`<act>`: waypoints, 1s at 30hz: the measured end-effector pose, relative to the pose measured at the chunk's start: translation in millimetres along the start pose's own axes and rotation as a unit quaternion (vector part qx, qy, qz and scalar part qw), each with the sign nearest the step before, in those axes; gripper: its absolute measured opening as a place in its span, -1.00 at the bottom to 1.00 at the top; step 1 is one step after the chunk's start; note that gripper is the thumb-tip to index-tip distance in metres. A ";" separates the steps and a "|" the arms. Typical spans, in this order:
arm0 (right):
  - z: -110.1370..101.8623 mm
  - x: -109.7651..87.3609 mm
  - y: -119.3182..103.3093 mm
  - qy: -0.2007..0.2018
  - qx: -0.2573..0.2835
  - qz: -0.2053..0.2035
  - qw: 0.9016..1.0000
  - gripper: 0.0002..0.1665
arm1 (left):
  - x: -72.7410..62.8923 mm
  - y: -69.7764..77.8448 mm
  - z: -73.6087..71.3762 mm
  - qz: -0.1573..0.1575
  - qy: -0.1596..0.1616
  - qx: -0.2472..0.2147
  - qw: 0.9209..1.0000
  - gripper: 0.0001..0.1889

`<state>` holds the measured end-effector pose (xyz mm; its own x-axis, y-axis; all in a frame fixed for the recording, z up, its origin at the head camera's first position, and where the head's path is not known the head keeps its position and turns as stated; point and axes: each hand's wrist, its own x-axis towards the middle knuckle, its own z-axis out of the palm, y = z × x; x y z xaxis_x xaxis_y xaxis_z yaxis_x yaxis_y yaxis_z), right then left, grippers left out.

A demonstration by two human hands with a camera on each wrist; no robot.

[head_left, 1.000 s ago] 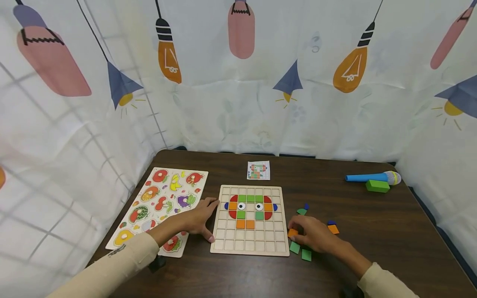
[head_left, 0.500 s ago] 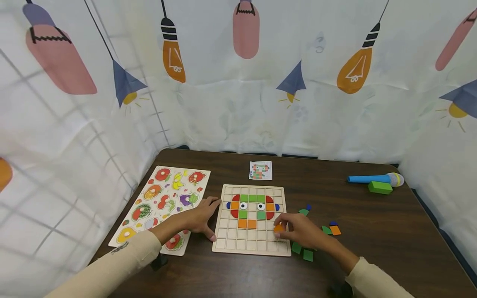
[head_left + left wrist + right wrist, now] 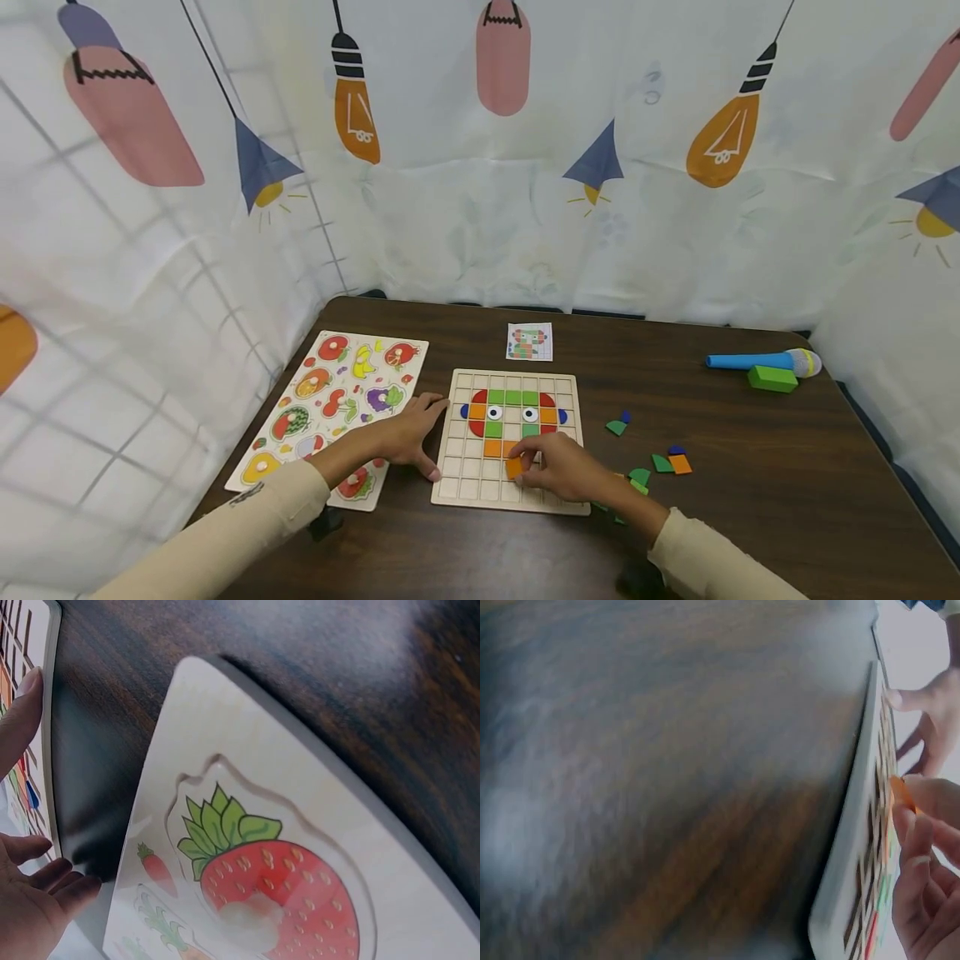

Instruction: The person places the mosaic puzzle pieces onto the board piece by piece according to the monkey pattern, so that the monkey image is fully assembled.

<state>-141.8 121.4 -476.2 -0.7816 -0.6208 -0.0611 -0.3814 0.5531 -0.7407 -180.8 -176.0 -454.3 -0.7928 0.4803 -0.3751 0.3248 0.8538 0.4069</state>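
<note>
My right hand (image 3: 558, 468) pinches an orange square tile (image 3: 513, 467) between thumb and fingers, low over the wooden grid board (image 3: 467, 490). In the right wrist view the tile (image 3: 902, 793) stands tilted close to the board's surface. Just above it in the head view, two orange tiles (image 3: 492, 448) sit side by side in the grid. Higher up, green, red, orange and blue pieces surround two white eye tiles (image 3: 494, 412). My left hand (image 3: 405, 437) rests at the board's left edge, thumb and fingers spread along it; the left wrist view shows its thumb (image 3: 26, 712) at the rim.
A fruit puzzle board (image 3: 247, 467) lies left, under my left forearm. Behind the grid is a small picture card (image 3: 529, 342). Loose green tiles (image 3: 640, 477), an orange tile (image 3: 680, 463) and blue pieces (image 3: 626, 416) lie right. A toy microphone (image 3: 750, 362) and green block (image 3: 773, 379) sit farther right.
My right hand has picked up the orange tile from beside the board and carried it left over the grid, below the two orange tiles. My left hand stays at the board's edge.
</note>
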 end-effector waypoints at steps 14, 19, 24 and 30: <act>11.1 2.0 -4.4 0.049 -0.060 0.027 0.997 -0.76 | -0.4 0.1 -0.1 0.002 0.018 -0.043 0.999 0.15; 10.7 2.5 -4.4 0.049 -0.065 0.027 0.996 -0.75 | 0.2 -1.3 1.1 0.004 0.025 -0.058 0.998 0.11; 10.2 2.3 -4.2 0.045 -0.068 0.028 0.996 -0.73 | 1.8 -4.6 3.5 -0.001 0.030 -0.061 0.998 0.09; 8.6 1.6 -3.9 0.043 -0.079 0.030 0.995 -0.73 | 2.3 -5.3 3.6 -0.002 0.037 -0.065 0.997 0.07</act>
<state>-137.4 113.5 -479.2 -0.8423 -0.5376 -0.0395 -0.4000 0.6725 -0.6226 -182.5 -178.7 -460.3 -0.8313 0.4567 -0.3168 0.2559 0.8204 0.5113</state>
